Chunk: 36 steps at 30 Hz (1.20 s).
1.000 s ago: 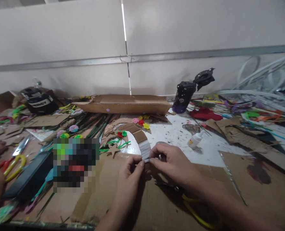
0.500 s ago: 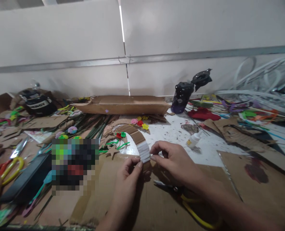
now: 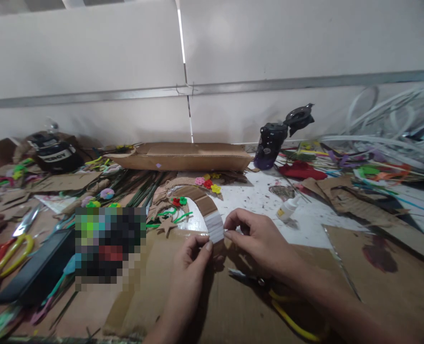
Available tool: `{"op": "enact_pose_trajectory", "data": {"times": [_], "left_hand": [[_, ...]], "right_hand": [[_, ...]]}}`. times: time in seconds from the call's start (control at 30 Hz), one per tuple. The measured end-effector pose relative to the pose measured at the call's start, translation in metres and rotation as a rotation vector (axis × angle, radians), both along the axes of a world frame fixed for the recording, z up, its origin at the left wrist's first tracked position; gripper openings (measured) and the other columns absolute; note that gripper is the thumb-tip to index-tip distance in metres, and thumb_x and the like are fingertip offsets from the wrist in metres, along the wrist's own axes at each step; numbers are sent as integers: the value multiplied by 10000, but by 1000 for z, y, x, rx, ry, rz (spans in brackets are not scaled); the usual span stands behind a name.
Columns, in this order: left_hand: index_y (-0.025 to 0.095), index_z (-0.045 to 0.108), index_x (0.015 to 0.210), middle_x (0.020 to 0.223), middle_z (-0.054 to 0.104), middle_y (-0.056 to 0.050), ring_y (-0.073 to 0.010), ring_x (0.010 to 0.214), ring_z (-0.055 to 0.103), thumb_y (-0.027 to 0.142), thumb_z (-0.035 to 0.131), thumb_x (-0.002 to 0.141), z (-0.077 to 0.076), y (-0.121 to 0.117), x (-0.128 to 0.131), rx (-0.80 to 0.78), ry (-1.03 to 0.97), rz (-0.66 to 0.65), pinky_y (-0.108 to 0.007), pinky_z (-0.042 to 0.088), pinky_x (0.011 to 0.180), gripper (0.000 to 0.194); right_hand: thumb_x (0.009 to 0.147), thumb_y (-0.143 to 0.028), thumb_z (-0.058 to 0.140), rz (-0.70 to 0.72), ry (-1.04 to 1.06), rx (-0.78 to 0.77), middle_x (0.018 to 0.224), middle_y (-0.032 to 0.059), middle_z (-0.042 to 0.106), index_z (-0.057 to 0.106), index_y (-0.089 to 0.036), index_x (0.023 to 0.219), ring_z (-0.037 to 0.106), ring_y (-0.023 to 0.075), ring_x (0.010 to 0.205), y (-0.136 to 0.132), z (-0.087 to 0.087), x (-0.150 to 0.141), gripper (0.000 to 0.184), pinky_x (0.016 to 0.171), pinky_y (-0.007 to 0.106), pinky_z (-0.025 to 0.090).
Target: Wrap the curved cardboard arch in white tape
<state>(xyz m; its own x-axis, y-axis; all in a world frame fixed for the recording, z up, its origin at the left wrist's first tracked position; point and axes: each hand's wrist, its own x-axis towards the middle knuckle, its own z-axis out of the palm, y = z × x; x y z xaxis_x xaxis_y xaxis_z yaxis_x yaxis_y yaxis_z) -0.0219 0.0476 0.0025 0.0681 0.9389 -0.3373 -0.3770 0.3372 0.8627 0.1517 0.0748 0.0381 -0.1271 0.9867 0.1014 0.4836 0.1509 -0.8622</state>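
Across the speckled white worktable (image 3: 258,203), pinching the white-wrapped end of a curved cardboard strip (image 3: 214,227) between curled left hand (image 3: 192,270) and right hand (image 3: 258,239) fingertips, pressing evenly, just beyond the near cardboard sheet (image 3: 183,298).

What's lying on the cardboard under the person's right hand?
Below the right hand, a yellow-handled cutting tool with a metal head lies on the cardboard sheet. The right forearm and its shadow hide the tool's middle, so its exact type cannot be seen.

Both forearms reach in from the near side, the left hand (image 3: 192,272) nearly upright and the right hand (image 3: 260,241) angled in from the right (its wrist lower). Their fingertips pinch toward each other, just apart.
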Motion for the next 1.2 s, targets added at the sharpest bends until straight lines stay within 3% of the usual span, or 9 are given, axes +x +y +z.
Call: {"op": "enact_pose_trajectory", "data": {"times": [0.53,0.87,1.07,1.2], "left_hand": [[188,715,878,879,704,-46,-161,749,629,344,843,771,3,-2,0,8,11,9,-272,539,713,228],[181,708,865,879,719,-52,-156,705,633,347,814,804,-1,3,-3,25,51,-26,-271,538,675,206],[171,724,858,742,688,-34,-152,664,616,330,770,849,2,2,-5,81,67,-89,-239,503,632,166],[174,729,886,804,710,-41,-156,694,621,334,765,854,0,1,-5,72,55,-107,-239,512,645,167]], "right_hand": [[842,-176,637,-11,-20,-10,703,-36,629,631,-227,791,535,153,654,2,-1,0,73,616,273,383],[842,-258,673,-20,68,-92,831,2,701,695,-215,911,591,171,718,10,-10,6,84,652,284,426],[760,-223,747,29,22,-116,858,16,677,692,-205,772,625,205,818,8,-12,-2,59,703,289,446],[751,-189,733,43,19,-102,821,5,654,682,-206,720,619,200,815,8,-16,-3,61,712,285,445]]}}
